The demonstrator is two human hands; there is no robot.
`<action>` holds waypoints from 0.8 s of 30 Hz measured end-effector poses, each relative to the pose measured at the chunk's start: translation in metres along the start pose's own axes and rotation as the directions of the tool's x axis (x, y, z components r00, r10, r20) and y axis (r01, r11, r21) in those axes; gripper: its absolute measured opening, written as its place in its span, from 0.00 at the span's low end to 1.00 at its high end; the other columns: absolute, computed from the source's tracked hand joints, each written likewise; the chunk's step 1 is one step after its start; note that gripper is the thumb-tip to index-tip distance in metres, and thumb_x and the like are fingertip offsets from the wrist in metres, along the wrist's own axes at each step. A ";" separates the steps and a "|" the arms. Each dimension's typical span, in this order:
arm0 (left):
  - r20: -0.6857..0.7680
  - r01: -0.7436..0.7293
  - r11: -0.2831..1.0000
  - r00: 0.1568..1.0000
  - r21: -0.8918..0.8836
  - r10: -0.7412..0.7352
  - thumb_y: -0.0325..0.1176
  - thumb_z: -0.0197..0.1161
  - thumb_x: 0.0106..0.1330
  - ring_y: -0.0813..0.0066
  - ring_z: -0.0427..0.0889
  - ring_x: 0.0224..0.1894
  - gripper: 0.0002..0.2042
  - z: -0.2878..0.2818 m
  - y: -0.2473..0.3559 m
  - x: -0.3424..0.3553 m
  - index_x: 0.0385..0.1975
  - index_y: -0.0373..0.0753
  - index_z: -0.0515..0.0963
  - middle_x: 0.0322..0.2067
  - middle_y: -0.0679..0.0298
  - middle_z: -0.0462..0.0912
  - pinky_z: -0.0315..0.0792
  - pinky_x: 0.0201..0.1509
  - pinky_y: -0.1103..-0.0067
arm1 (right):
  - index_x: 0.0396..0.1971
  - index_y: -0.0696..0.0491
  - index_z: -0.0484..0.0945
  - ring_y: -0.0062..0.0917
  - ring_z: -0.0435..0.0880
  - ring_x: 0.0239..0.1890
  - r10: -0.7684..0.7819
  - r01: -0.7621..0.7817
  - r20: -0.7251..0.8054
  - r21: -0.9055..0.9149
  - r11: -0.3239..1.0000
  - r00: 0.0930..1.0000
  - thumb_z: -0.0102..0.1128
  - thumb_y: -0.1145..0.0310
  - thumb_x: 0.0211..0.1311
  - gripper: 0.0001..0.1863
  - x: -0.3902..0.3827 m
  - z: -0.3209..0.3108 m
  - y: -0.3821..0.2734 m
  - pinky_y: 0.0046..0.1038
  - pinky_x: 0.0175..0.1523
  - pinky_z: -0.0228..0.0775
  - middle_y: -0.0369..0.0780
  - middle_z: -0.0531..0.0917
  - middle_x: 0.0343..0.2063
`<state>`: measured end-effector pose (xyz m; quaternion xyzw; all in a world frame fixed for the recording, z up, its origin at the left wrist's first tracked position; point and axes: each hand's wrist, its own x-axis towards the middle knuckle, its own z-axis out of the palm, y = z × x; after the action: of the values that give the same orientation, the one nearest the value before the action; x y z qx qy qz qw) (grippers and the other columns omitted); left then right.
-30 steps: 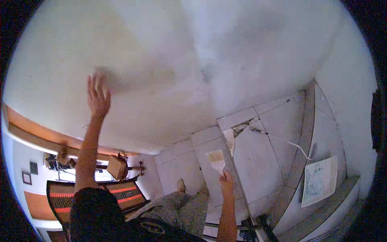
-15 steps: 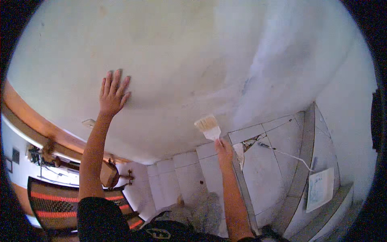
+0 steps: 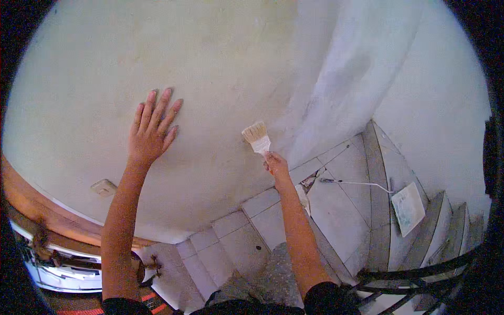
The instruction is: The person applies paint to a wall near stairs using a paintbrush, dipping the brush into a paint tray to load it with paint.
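My left hand (image 3: 149,134) lies against the pale wall (image 3: 226,68) with its fingers spread, holding nothing. Low in front of me, my right hand (image 3: 276,164) is closed around the handle of a wide flat paintbrush (image 3: 257,137). The brush has light tan bristles, which point up and left at the wall; I cannot tell whether they touch it. To the right of the brush, a whiter streak (image 3: 331,79) runs up the wall beside a greyish patch.
Tiled stairs (image 3: 336,215) climb to the right. On them lie a small paint roller (image 3: 362,182) with a thin white handle and a white tray (image 3: 409,210). A black railing (image 3: 415,275) curves at lower right. A switch plate (image 3: 104,187) sits below my left hand.
My right hand and the brush have moved up and slightly left in view. My left hand stays spread on the wall. The view has shifted, showing more stairs and the black railing.
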<state>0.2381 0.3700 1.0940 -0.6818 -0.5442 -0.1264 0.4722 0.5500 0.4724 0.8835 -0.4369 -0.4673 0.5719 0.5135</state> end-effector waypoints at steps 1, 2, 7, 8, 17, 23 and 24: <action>-0.004 -0.003 1.000 1.000 -0.008 0.003 0.45 0.54 0.55 0.60 0.49 0.65 0.30 0.001 0.000 0.000 0.61 0.55 0.56 0.64 0.65 0.49 0.47 0.65 0.66 | 0.25 0.51 0.75 0.11 0.61 0.17 -0.001 0.001 -0.009 -0.002 1.000 1.000 0.56 0.55 0.57 0.14 0.001 -0.008 0.007 0.16 0.22 0.50 0.29 0.69 0.14; 0.011 -0.003 1.000 1.000 -0.019 0.003 0.45 0.54 0.55 0.60 0.48 0.66 0.30 0.002 0.001 0.000 0.61 0.55 0.56 0.64 0.66 0.49 0.47 0.65 0.65 | 0.26 0.52 0.76 0.11 0.61 0.17 -0.007 0.005 -0.044 -0.061 0.998 0.999 0.56 0.56 0.57 0.13 0.000 -0.017 0.014 0.16 0.22 0.50 0.29 0.69 0.14; 0.006 -0.006 1.000 1.000 -0.022 0.006 0.45 0.54 0.55 0.62 0.47 0.66 0.31 0.005 -0.005 -0.007 0.61 0.56 0.56 0.65 0.66 0.47 0.47 0.65 0.65 | 0.22 0.52 0.76 0.15 0.64 0.17 0.112 -0.118 -0.114 -0.050 0.992 0.987 0.58 0.60 0.56 0.11 -0.021 -0.028 0.030 0.19 0.23 0.54 0.30 0.69 0.14; 0.003 -0.007 1.000 1.000 -0.017 0.007 0.45 0.54 0.55 0.62 0.47 0.66 0.31 0.004 -0.004 -0.005 0.61 0.56 0.56 0.65 0.66 0.47 0.47 0.65 0.66 | 0.21 0.52 0.75 0.14 0.64 0.17 0.049 -0.055 -0.102 -0.052 0.997 0.994 0.57 0.59 0.56 0.12 -0.017 -0.031 0.031 0.19 0.23 0.54 0.30 0.69 0.13; 0.006 0.008 1.000 1.000 -0.030 -0.008 0.45 0.53 0.56 0.63 0.48 0.66 0.29 0.001 -0.003 -0.007 0.61 0.56 0.56 0.64 0.67 0.49 0.45 0.66 0.66 | 0.22 0.53 0.76 0.14 0.62 0.16 -0.219 0.216 -0.006 -0.128 0.968 0.976 0.57 0.59 0.57 0.13 0.024 -0.014 0.008 0.20 0.22 0.53 0.30 0.68 0.13; 0.007 0.014 0.999 1.000 0.031 -0.015 0.48 0.50 0.57 0.67 0.49 0.66 0.28 0.003 -0.006 -0.006 0.61 0.58 0.56 0.64 0.70 0.49 0.46 0.66 0.68 | 0.26 0.55 0.77 0.14 0.63 0.17 -0.070 0.059 -0.080 -0.140 0.988 0.994 0.58 0.60 0.55 0.12 0.019 -0.024 0.025 0.18 0.23 0.52 0.30 0.70 0.14; 0.018 0.018 1.000 1.000 0.005 -0.018 0.48 0.50 0.57 0.67 0.49 0.66 0.28 0.003 -0.004 -0.003 0.60 0.58 0.57 0.64 0.70 0.50 0.46 0.66 0.68 | 0.25 0.55 0.77 0.14 0.64 0.17 -0.048 0.038 -0.075 -0.124 0.992 0.996 0.59 0.60 0.55 0.13 0.022 -0.035 0.029 0.18 0.23 0.53 0.30 0.70 0.14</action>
<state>0.2323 0.3704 1.0924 -0.6769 -0.5549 -0.1232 0.4677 0.5771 0.4961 0.8487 -0.4794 -0.4905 0.5134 0.5157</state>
